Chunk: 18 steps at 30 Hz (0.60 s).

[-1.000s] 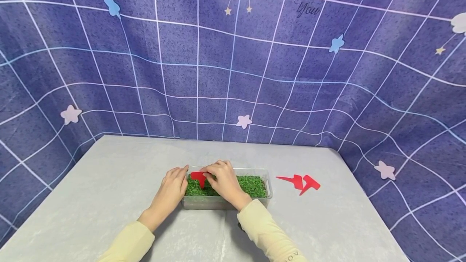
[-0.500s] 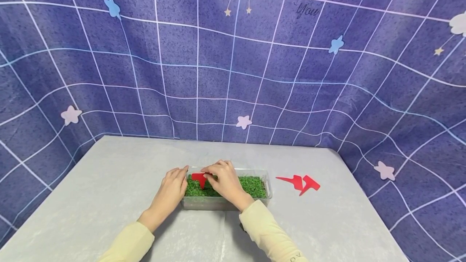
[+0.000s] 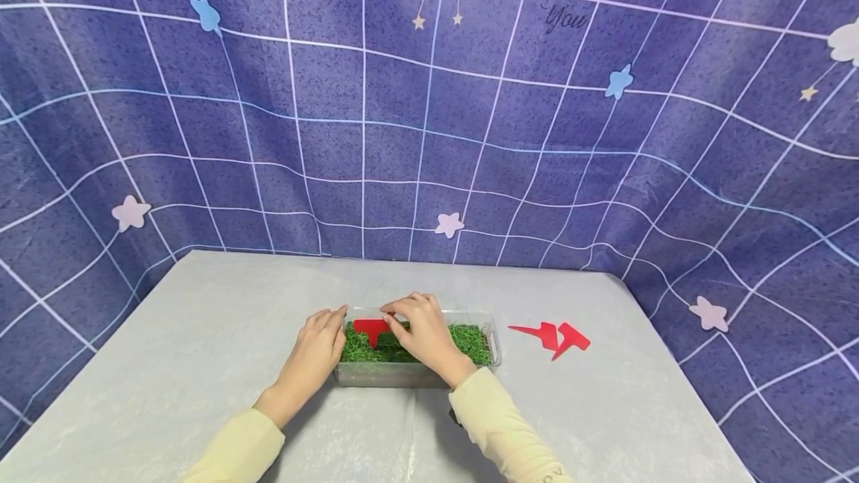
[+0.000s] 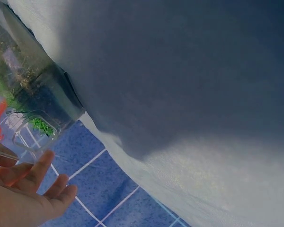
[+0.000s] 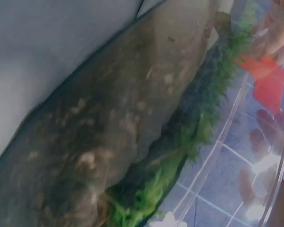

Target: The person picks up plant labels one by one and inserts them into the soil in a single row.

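A clear plastic box holds soil topped with green grass. My left hand grips the box's left end; in the left wrist view its thumb and fingers lie on either side of the rim. A red T-shaped plant label stands upright in the grass near that end, its stem partly hidden in the blades. My right hand reaches over the box, thumb and index fingertip pinching the label's upper right corner. Through the plastic wall, the right wrist view shows the label and blurred fingers.
Two more red plant labels, one pointing left and one tilted, lie on the grey-covered table right of the box. A blue-purple curtain with a grid and stars hangs behind. A small dark object shows by the right sleeve.
My right hand has slid a little to the right along the label, uncovering more of its head. The label has shifted very slightly right. My left hand and the box stay put.
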Each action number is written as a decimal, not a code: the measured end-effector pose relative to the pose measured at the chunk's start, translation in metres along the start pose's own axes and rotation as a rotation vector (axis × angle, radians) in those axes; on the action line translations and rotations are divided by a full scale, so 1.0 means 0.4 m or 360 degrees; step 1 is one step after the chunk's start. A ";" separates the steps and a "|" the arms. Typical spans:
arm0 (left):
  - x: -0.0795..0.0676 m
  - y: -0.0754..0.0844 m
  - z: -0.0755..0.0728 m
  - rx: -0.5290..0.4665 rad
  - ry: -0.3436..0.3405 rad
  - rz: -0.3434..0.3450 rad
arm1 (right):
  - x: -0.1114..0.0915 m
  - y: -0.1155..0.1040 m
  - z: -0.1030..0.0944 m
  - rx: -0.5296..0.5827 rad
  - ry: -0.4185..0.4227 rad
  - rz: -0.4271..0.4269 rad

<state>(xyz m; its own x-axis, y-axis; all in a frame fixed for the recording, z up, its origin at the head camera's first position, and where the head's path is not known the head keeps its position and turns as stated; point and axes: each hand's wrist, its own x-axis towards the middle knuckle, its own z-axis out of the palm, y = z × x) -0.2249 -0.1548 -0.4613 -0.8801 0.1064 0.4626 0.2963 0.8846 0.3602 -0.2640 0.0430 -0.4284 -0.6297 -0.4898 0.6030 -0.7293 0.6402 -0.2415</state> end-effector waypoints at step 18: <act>-0.004 0.000 -0.002 -0.0010 0.0016 0.0020 | -0.042 0.062 -0.049 -0.0064 -0.0063 0.0199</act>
<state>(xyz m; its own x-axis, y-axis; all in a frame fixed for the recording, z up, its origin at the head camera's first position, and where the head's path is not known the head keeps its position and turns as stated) -0.2232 -0.1553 -0.4611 -0.8726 0.1129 0.4751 0.3095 0.8804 0.3593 -0.2661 0.0787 -0.4296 -0.7255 -0.4272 0.5396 -0.6338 0.7203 -0.2818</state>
